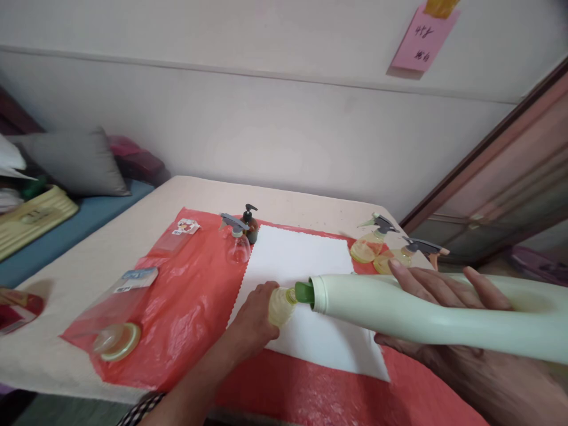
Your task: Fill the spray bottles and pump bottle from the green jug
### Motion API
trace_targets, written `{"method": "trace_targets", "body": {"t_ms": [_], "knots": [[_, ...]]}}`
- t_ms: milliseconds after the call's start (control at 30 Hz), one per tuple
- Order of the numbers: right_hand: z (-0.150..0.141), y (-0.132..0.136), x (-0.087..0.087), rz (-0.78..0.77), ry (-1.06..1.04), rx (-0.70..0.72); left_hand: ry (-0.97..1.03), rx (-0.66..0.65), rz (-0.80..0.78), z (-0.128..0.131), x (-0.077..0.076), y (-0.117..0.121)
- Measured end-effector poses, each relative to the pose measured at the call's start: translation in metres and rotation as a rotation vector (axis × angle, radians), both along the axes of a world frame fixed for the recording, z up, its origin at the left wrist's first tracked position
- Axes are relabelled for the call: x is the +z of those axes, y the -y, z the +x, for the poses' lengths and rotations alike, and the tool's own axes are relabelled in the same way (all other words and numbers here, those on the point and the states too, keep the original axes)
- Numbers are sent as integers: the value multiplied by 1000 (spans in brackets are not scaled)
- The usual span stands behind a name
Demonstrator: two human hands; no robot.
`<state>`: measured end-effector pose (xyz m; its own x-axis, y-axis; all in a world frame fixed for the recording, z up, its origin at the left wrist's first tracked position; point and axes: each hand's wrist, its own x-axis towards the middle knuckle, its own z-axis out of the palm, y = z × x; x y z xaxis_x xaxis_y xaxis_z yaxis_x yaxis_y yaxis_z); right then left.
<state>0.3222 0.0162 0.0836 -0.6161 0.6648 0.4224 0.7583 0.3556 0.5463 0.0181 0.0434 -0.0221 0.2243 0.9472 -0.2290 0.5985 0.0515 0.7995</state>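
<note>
One large pale green jug [381, 305] lies nearest me, tipped on its side from the right; my right hand [448, 313] holds it, fingers spread over its upper side, palm beneath. Its single green spout [304, 292] points left at the open neck of one small yellowish bottle [279, 307]; I cannot tell whether the two touch. My left hand [255, 316] is closed around that bottle, fingers wrapped on its left side; the bottle leans right, over one white sheet [302, 254] with a scalloped edge.

Three spray bottles stand farther off: one clear spray bottle [239, 247] just left of the white sheet, and two with yellow liquid, the farther yellow sprayer [367, 247] and the nearer yellow sprayer [394, 259], on the right; one dark pump bottle [251, 229] is just behind the clear one.

On the left, two transparent packets, the far packet [171, 239] and the near packet [124, 290], lie on red plastic [190, 290]; one clear container [116, 343] with a pale rim lies nearer, and one red packet [20, 310] is at the left edge. One pink note [423, 38] hangs on the far wall [275, 130], to the right; one grey cushion [75, 163] sits far left.
</note>
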Motion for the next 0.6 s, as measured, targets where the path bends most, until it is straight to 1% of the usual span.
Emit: {"method": "trace_targets", "body": {"t_ms": [233, 433, 600], "knots": [[2, 0, 3, -1, -16, -13, 7, 10, 14, -2, -4, 0], [0, 1, 3, -6, -5, 2, 11, 0, 11, -2, -2, 0], [3, 1, 1, -18, -11, -25, -3, 1, 11, -2, -1, 0]]}}
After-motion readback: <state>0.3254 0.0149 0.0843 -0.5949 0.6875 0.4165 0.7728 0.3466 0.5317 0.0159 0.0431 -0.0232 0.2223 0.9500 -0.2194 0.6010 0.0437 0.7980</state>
